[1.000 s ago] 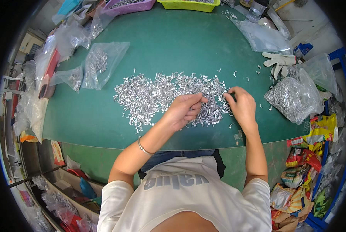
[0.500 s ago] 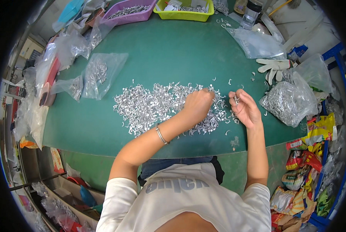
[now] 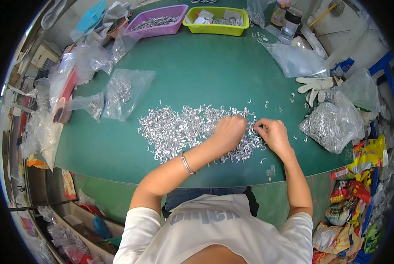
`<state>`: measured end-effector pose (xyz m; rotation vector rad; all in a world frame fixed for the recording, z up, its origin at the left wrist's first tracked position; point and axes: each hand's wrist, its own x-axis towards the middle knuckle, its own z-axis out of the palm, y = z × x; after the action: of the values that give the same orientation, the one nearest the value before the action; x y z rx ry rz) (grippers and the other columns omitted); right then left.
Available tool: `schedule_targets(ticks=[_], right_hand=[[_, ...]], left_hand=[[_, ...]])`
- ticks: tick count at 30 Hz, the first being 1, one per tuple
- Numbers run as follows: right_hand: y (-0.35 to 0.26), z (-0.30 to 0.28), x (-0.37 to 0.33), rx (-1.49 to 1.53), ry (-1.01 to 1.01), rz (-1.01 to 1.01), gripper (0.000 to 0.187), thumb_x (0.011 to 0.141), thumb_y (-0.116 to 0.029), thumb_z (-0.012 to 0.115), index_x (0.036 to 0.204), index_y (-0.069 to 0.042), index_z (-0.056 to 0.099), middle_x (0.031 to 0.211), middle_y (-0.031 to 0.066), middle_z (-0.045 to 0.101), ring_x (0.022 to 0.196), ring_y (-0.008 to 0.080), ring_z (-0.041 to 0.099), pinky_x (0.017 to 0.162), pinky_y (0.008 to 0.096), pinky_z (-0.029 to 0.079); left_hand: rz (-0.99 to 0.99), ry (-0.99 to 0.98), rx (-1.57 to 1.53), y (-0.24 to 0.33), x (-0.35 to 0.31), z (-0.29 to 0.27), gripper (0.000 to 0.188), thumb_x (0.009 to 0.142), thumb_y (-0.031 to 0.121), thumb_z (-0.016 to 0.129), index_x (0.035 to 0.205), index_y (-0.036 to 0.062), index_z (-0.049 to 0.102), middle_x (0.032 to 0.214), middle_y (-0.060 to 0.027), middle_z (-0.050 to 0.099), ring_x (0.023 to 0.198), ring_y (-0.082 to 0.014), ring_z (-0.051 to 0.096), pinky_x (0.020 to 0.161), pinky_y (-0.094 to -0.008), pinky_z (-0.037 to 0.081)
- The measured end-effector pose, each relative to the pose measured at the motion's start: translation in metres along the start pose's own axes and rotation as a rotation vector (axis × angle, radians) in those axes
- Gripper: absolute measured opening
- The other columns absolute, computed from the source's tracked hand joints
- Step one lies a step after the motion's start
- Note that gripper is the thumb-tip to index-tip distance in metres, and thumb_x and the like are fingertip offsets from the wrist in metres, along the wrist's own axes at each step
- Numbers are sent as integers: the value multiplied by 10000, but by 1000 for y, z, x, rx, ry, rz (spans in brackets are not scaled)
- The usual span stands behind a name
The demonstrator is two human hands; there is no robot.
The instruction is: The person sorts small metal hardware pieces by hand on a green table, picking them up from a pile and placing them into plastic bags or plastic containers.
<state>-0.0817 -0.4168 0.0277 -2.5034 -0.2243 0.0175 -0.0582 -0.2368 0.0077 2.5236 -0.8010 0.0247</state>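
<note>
A wide heap of small curved silvery metal pieces (image 3: 175, 132) is spread on the green table. Over the heap's right part, my left hand (image 3: 230, 132) is closed with its back upward; the fingertips and anything in them are hidden. My right hand (image 3: 274, 135) reaches the heap's right edge, thumb and forefinger pinched together among the pieces. What they pinch is too small to make out. A narrow gap separates the two hands.
A purple basket (image 3: 155, 31) and a yellow-green basket (image 3: 216, 29) stand at the far edge. Filled plastic bags lie left (image 3: 120, 90) and right (image 3: 331, 121). A white glove (image 3: 315, 84) and a lidded bottle (image 3: 289, 27) are at the right.
My right hand has turned from palm-up to back-up and moved left to the heap's edge. My left hand stays over the heap, fingers still closed. The whole view has shifted slightly.
</note>
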Motion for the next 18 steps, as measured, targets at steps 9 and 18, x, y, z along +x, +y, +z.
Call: schedule_targets(ticks=[9, 18], right_hand=[[18, -22, 0, 343, -13, 87, 124, 800, -147, 663, 831, -27, 670, 549, 29, 475, 501, 79, 382, 478, 263, 312], [6, -6, 7, -21, -18, -108, 206, 720, -175, 730, 881, -70, 655, 588, 109, 564, 557, 283, 562, 537, 379, 431]], left_hand=[[-416, -56, -1052, -9, 2, -22, 87, 828, 90, 587, 826, 6, 607, 629, -8, 524, 510, -85, 442, 457, -244, 359], [-575, -147, -1491, -10, -13, -39, 51, 852, 50, 590, 873, 4, 585, 745, -29, 557, 535, -21, 380, 408, -172, 255]])
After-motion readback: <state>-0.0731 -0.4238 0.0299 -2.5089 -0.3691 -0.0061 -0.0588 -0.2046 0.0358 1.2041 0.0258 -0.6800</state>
